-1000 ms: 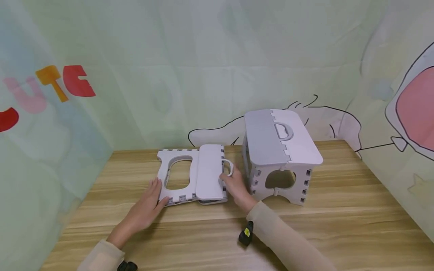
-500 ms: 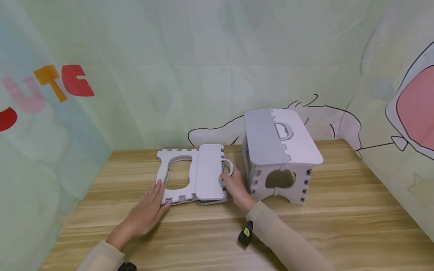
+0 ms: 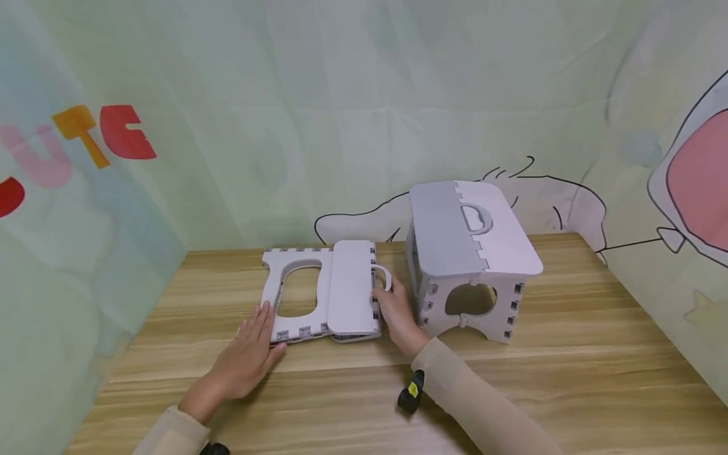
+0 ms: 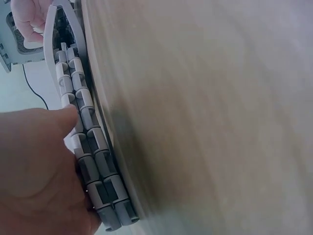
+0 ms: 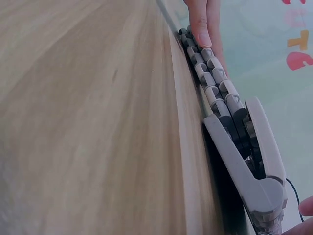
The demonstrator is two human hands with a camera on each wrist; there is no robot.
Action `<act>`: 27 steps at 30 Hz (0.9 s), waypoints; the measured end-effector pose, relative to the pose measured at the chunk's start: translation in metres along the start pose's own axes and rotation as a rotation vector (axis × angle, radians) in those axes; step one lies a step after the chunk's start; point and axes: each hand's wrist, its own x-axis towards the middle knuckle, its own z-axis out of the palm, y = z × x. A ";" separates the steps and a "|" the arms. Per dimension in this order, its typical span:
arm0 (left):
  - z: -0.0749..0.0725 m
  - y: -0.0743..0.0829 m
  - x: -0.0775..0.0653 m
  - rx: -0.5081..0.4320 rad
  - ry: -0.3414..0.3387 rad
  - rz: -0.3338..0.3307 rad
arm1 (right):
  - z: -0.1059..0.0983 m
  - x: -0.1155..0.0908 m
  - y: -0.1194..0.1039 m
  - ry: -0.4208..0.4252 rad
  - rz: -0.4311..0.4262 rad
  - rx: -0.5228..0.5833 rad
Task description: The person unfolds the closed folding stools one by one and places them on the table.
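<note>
Two stools, one worktop (image 3: 318,404). Folded stool (image 3: 348,288) lies flat toward 7 o'clock; standing stool (image 3: 446,249) upright at its 3 o'clock. Left hand (image 3: 244,359) at folded stool's 8 o'clock corner, fingers straight, together. Right hand (image 3: 399,317) at its 4 o'clock side, fingers clamped on one handle (image 3: 389,276).

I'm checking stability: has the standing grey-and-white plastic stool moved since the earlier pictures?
No; the standing stool keeps its place against the brown wood-grain tabletop in the head view.
</note>
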 end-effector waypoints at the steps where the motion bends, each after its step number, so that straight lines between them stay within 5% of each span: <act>1: 0.001 -0.002 0.000 0.002 0.002 0.007 | 0.000 0.000 0.000 0.003 -0.001 0.002; 27: -0.010 0.001 -0.002 -0.053 -0.013 -0.008 | 0.005 -0.010 -0.017 -0.016 -0.101 0.101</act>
